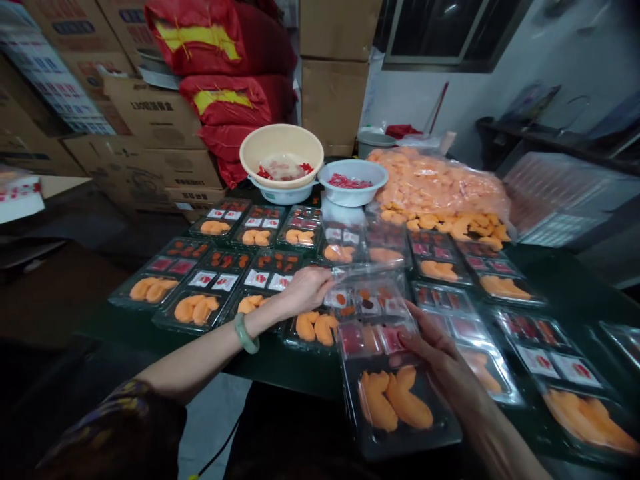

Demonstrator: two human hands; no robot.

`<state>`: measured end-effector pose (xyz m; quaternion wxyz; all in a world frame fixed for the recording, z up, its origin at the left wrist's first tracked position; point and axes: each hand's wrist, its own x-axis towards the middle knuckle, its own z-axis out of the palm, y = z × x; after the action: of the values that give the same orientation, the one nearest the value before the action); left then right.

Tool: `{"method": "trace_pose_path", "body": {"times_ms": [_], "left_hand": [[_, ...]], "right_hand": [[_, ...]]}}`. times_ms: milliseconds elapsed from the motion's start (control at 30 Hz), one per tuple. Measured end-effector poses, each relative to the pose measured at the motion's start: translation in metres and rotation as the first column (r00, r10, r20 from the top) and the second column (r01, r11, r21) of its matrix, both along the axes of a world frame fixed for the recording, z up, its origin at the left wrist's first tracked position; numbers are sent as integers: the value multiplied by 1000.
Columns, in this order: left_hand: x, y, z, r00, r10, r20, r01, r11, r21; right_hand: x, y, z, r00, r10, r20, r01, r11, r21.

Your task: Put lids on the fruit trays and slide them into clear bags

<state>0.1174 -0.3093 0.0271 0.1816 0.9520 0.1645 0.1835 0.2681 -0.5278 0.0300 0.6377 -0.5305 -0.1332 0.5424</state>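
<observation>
At lower centre, right hand (pixel 435 350) clasped round black rectangular plastic tray (pixel 410 440), left hand (pixel 311 288) pinched on clear lid (pixel 373 275).

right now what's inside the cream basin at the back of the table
The cream basin holds small red items on either side of a whitish clump, too blurred to identify. Whatever lies beneath them is covered. The inside of the light blue basin underneath is hidden too.

Black tray (pixel 400 443), 2 orange pieces (pixel 376 401), red sacks (pixel 273 99) (yellow-banded)
</observation>
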Motion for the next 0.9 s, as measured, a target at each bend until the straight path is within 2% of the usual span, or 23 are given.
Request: {"method": "trace_pose_path", "body": {"times_ms": [67, 167, 233, 300, 533, 633, 733, 800, 833, 867, 900], "left_hand": [[-4, -5, 1, 998, -19, 62, 17, 999, 37], [-12, -16, 4, 992, -21, 127, -1, 986, 169], [-17, -23, 6, 989, -28, 144, -9, 967, 253], [-24, -30, 7, 988, -43, 148, -1, 959, 283], [-49, -52, 3, 970, -88, 225, 62, 991, 121], [-59, -59, 4, 963, -124, 241, 112, 992, 62], [-68, -64, 7, 955, -179, 235, 199, 978, -66], [-73, -68, 8, 948, -98, 302, 181, 949, -260], [-74, -69, 8, 932, 26, 360, 130, 906, -404], [-74, -71, 7, 892, 207, 401, 66, 820, -569], [-73, -72, 6, 827, 404, 391, 13, 682, -731]], "right_hand": [[-6, -4, -1, 998, -43, -46, 44, 999, 8], [-17, -7, 0, 989, -117, -91, 118, 993, 0], [-26, -8, 2, 977, -184, -103, 183, 983, -16], [-34, -10, 3, 965, -246, -93, 244, 969, -31], [-57, -10, -1, 953, -296, -72, 296, 955, -10], [-57, -8, -4, 963, -248, -107, 249, 969, -6], [-55, -7, -10, 967, -179, -184, 184, 983, 7], [-56, -8, -14, 956, -206, -211, 211, 977, 4], [-57, -9, -15, 949, -235, -212, 239, 971, -8], [-60, -10, -15, 943, -263, -205, 265, 964, -21], [-62, -11, -14, 939, -280, -198, 280, 960, -31]]}}
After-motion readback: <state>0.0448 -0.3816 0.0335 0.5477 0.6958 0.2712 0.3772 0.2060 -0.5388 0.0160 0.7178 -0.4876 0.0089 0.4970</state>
